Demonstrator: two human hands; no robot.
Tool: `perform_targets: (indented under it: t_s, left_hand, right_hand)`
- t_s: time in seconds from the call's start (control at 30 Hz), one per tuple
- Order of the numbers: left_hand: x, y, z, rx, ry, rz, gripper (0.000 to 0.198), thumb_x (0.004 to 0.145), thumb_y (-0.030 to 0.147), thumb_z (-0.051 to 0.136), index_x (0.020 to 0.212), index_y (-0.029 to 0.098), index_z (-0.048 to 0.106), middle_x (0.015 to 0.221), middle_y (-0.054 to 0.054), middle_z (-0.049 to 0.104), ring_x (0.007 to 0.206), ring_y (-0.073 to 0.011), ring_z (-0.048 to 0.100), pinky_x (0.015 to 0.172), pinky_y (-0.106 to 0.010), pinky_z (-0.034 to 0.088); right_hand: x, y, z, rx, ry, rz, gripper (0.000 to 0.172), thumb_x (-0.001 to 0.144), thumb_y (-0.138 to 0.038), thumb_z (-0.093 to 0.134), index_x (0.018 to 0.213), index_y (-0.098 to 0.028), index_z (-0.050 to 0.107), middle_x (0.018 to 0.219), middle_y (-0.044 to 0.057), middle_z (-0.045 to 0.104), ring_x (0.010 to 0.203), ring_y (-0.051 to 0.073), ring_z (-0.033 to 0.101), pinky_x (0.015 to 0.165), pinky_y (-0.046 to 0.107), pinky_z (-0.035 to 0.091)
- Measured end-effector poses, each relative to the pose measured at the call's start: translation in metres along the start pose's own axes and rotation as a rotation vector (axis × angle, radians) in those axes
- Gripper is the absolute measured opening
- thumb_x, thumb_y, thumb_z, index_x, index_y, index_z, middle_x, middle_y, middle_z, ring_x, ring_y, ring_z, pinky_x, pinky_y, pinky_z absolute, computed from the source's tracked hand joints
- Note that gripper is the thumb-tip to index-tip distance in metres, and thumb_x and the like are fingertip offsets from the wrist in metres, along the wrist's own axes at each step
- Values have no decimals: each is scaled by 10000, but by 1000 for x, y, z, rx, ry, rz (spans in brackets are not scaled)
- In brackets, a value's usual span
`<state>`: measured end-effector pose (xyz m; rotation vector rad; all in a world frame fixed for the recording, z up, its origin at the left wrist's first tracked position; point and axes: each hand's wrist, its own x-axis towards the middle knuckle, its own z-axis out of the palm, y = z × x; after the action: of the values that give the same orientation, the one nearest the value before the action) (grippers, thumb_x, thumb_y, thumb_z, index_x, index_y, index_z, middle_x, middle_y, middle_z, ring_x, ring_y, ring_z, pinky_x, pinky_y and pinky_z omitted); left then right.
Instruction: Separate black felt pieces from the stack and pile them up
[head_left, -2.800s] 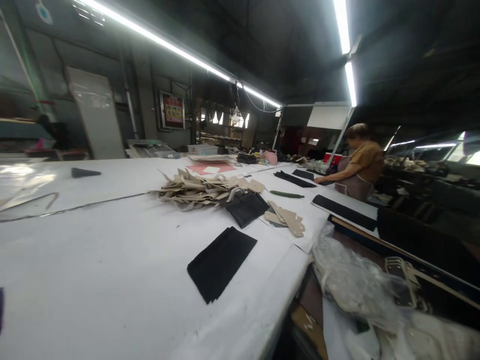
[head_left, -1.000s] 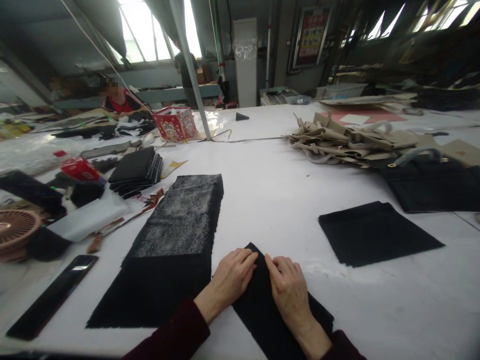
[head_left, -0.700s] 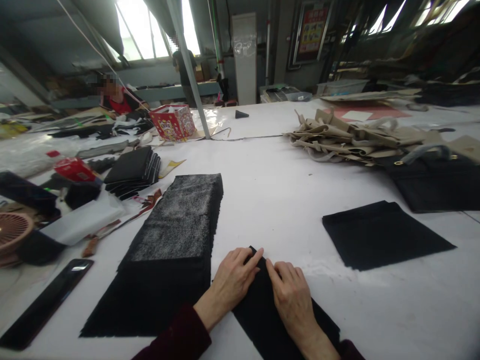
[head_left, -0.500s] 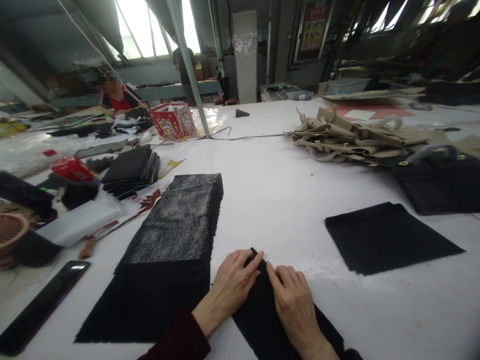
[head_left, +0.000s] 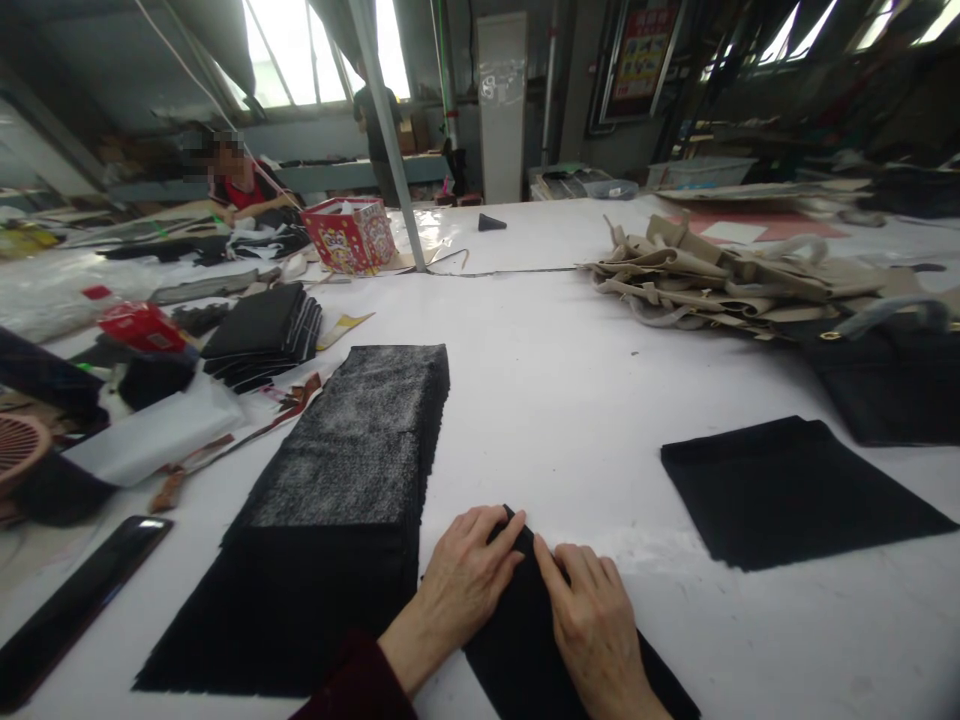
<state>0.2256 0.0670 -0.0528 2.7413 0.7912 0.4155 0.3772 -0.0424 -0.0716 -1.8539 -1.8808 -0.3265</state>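
My left hand (head_left: 463, 578) and my right hand (head_left: 591, 620) rest side by side on a black fabric piece (head_left: 525, 640) near the table's front edge. Their fingertips meet at its far corner and press it flat; the fingers lie stretched on the cloth. A tall stack of black fabric pieces (head_left: 337, 480) sits just left of my left hand. Another flat pile of black fabric (head_left: 795, 490) lies to the right, apart from my hands.
The white table (head_left: 555, 370) carries a heap of beige bag parts (head_left: 720, 275), a black bag (head_left: 892, 380), folded black pieces (head_left: 262, 325), a red box (head_left: 349, 235) and a phone (head_left: 71, 605). A person (head_left: 240, 185) sits at the far left.
The view swung from the right end of the table to my hands. Over the last second the hands stay on the black piece, and the view drifts slightly.
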Motion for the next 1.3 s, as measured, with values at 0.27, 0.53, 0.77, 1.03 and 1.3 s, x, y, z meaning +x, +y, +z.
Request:
perform_targets:
  t_s: [0.27, 0.53, 0.77, 1.03, 1.3]
  left_hand:
    - [0, 0, 1, -23, 14, -3, 425, 969, 238, 515, 1390, 233, 462, 1210, -103, 554, 1114, -250, 545, 957, -437, 508]
    - [0, -1, 1, -18, 9, -20, 428, 964, 239, 524, 1387, 205, 467, 1211, -102, 544, 1112, -257, 525, 963, -431, 497]
    - [0, -1, 0, -25, 13, -32, 422, 967, 254, 525, 1381, 200, 471, 1219, -103, 541, 1118, -253, 517, 975, -431, 488]
    - [0, 0, 3, -9, 22, -42, 430, 960, 266, 541, 1378, 196, 474, 1219, -100, 545, 1119, -249, 520, 975, -423, 486]
    - [2, -8, -4, 132, 104, -100, 467, 946, 348, 567, 1367, 158, 491, 1241, -118, 564, 1124, -274, 526, 980, -448, 464]
  right_hand:
    - [0, 1, 1, 6, 4, -10, 385, 946, -32, 349, 1260, -96, 562, 886, 90, 561, 825, 229, 510, 730, 390, 384]
    - [-1, 0, 1, 2, -8, -2, 390, 954, -36, 341, 1275, -115, 547, 884, 81, 559, 816, 224, 498, 721, 387, 382]
    - [0, 0, 2, 0, -15, -2, 391, 951, -36, 342, 1277, -118, 543, 889, 81, 557, 819, 226, 495, 733, 390, 378]
    - [0, 0, 2, 1, -3, -4, 379, 946, -46, 351, 1254, -112, 562, 881, 81, 553, 813, 225, 490, 722, 385, 373]
    - [-2, 0, 1, 0, -39, 1, 396, 947, -36, 346, 1282, -103, 547, 897, 81, 540, 829, 227, 476, 736, 388, 362]
